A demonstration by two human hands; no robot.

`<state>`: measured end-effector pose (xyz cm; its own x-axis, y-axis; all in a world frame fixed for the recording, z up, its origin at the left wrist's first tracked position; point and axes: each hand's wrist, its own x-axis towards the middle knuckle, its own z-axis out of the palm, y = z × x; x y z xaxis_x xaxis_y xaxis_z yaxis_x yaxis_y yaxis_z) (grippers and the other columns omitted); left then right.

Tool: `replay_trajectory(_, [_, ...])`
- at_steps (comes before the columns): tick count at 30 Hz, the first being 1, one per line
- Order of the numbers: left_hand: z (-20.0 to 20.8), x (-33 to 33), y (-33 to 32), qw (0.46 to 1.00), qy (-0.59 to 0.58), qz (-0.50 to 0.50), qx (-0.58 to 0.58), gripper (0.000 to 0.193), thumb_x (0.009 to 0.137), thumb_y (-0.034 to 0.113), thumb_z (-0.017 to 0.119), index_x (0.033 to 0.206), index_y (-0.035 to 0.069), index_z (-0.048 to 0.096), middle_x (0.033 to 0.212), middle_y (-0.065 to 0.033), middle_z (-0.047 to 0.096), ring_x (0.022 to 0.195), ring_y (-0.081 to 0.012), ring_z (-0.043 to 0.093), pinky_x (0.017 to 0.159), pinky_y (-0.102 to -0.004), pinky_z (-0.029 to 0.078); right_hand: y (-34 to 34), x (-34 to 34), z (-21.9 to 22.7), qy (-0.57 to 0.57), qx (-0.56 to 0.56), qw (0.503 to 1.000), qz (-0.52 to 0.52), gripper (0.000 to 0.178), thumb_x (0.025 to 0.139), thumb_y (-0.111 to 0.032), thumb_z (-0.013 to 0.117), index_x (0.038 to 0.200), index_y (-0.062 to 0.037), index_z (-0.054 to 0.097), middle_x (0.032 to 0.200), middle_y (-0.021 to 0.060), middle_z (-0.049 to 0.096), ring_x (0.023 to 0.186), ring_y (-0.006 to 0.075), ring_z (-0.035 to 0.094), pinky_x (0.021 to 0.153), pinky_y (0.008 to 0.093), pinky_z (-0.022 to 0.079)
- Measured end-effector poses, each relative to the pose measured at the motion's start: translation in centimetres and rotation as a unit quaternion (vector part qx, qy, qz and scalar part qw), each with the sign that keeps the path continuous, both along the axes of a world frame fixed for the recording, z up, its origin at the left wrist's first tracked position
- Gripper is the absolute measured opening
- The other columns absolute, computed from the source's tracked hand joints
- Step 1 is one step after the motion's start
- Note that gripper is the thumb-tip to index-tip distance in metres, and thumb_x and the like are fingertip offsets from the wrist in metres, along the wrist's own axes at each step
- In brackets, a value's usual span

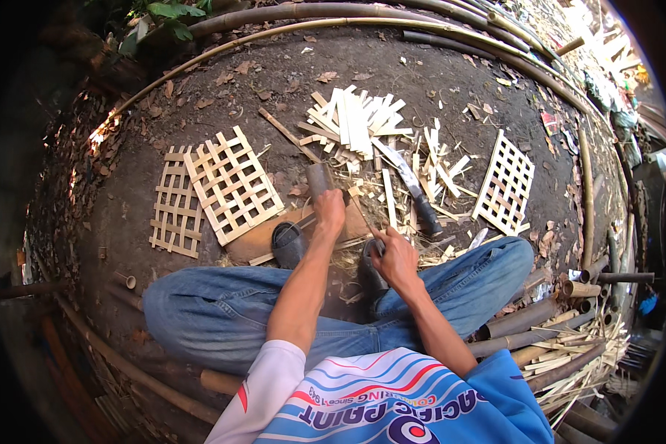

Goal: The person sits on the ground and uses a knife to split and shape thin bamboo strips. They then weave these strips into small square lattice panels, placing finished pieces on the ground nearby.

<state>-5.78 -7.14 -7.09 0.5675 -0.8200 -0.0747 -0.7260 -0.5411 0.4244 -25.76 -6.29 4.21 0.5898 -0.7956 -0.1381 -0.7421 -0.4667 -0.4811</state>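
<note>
My left hand is closed around the near end of a short, dark, rounded piece like a bamboo segment, held above a brown board between my feet. To its right, my right hand is closed on a thin, narrow brown piece that slants up and left. Whether that piece is a blade or a strip I cannot tell. Just beyond lies a large curved knife with a dark handle, its blade against a heap of pale flat bamboo strips.
Two woven bamboo lattice panels overlap on the left; another lattice panel lies on the right. A thin bamboo stick rests on the ground near the heap. Bamboo poles edge the far side, and cut bamboo tubes crowd the near right.
</note>
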Motion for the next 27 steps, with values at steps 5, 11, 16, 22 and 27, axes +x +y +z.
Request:
replay_trajectory(5, [-0.7,0.0,0.7,1.0,0.002,-0.017,0.018,0.021,0.088,0.008,0.051,0.084,0.001,0.07,0.089,-0.0227,0.069,0.086,-0.0419,0.068,0.074,-0.0508,0.055,2.4,-3.8,1.1,0.039,0.044,0.998,-0.009,0.044,0.079,-0.021,0.071,0.122,-0.0163,0.068,0.091,0.008,0.059,0.086,0.0294,0.065,0.068,0.043,0.052])
replay_trajectory(11, [-0.2,-0.1,-0.5,1.0,-0.002,0.003,-0.007,0.021,0.087,0.008,0.051,0.082,-0.001,0.069,0.087,-0.0242,0.069,0.085,-0.0439,0.068,0.074,-0.0521,0.054,-0.8,0.8,-0.5,-0.001,-0.009,1.0,-0.005,0.038,0.081,-0.019,0.069,0.119,-0.0152,0.069,0.094,0.0105,0.06,0.084,0.0323,0.065,0.069,0.0453,0.053])
replay_trajectory(16, [-0.4,0.0,0.2,1.0,0.02,-0.012,-0.014,0.021,0.085,0.007,0.05,0.081,-0.003,0.068,0.086,-0.0282,0.067,0.085,-0.0474,0.066,0.075,-0.0543,0.053,2.1,-3.9,1.5,0.036,0.036,0.999,-0.009,0.042,0.079,-0.02,0.07,0.121,-0.0174,0.069,0.088,0.0088,0.058,0.083,0.0298,0.066,0.067,0.0436,0.052])
replay_trajectory(22, [0.4,-0.8,-0.6,0.999,0.031,0.028,-0.019,0.018,0.083,0.006,0.053,0.081,-0.003,0.068,0.084,-0.028,0.067,0.085,-0.0483,0.066,0.076,-0.0551,0.052,-0.9,1.0,-1.0,-0.008,-0.004,1.0,-0.021,0.039,0.08,-0.02,0.07,0.118,-0.0157,0.07,0.09,0.012,0.06,0.082,0.034,0.065,0.07,0.047,0.052])
replay_trajectory(27, [-0.2,0.3,-0.2,1.0,0.005,-0.003,0.022,0.019,0.086,0.006,0.054,0.083,-0.001,0.071,0.087,-0.025,0.069,0.085,-0.044,0.068,0.074,-0.0519,0.055,1.7,-3.3,1.1,0.013,0.023,1.0,-0.001,0.044,0.077,-0.019,0.072,0.121,-0.0162,0.069,0.087,0.0082,0.058,0.082,0.0305,0.065,0.067,0.0434,0.052])
